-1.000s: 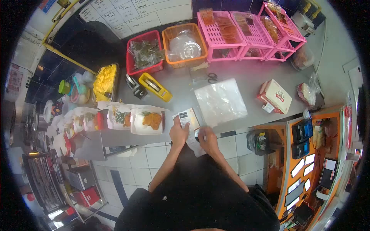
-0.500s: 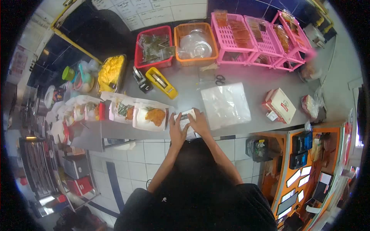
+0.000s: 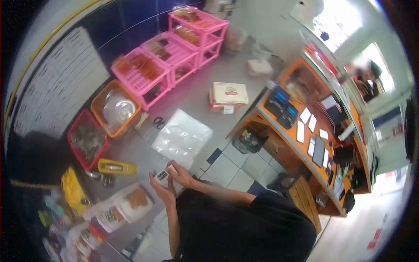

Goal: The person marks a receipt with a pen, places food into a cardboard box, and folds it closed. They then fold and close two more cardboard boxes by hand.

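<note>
My view has swung right; my left hand [image 3: 163,190] and right hand [image 3: 180,176] fingers pinch a printed slip [image 3: 162,176]; the orange basket [image 3: 102,97] holds clear lids [image 3: 121,111].

Daylight blazes through the windows [image 3: 338,22] at upper right, washing out the panes, while a pink cast tints the desk [image 3: 192,92] near the racks; softly blurred detail, fisheye curvature and blackened corners mark the frame.

A takeaway food kitchen, shown by opened meal boxes [image 3: 139,198], pink racks [image 3: 142,70] of packets and a steel counter [image 3: 192,98].
</note>
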Tool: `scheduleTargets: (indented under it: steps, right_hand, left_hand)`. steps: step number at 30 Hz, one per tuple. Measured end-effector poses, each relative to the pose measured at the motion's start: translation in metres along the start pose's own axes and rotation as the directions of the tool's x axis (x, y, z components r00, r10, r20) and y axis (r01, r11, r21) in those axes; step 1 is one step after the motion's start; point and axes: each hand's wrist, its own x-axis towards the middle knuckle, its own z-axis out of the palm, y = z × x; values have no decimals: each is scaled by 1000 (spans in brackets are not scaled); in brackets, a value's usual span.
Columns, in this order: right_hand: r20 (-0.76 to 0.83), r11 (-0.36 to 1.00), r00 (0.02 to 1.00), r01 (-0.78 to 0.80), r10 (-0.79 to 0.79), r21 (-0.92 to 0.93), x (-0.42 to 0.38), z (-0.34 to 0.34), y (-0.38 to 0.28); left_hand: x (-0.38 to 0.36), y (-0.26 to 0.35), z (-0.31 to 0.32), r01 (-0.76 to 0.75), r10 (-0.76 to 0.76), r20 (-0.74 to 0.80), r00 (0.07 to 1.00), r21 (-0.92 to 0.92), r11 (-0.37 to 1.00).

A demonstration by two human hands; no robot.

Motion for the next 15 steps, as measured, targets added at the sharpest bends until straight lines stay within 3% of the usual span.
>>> scheduleTargets:
  steps: [2,7,9,10,13,15]
  right_hand:
    - [57,988,992,-122,116,100,-9,-14,-5]
    - [-29,991,993,-108,111,85,-14,-55,15]
    - [-63,986,993,-96,105,133,-17,-74,13]
    - [-79,958,977,-176,198,226,-17,-83,3]
    - [-161,966,971,-138,175,219,-8,-120,2]
    - [-200,973,970,-95,138,211,6,-147,19]
  left_hand:
    - [-3,7,6,343,-289,237,928,-237,909]
    - [7,57,14,255,-143,367,919,-278,926]
    - [14,76,19,337,-161,497,853,-287,897]
    - [17,80,26,332,-158,504,849,-277,902]
    - [25,108,55,266,-120,528,841,-211,940]
    - [38,148,75,451,-224,618,754,-238,860]
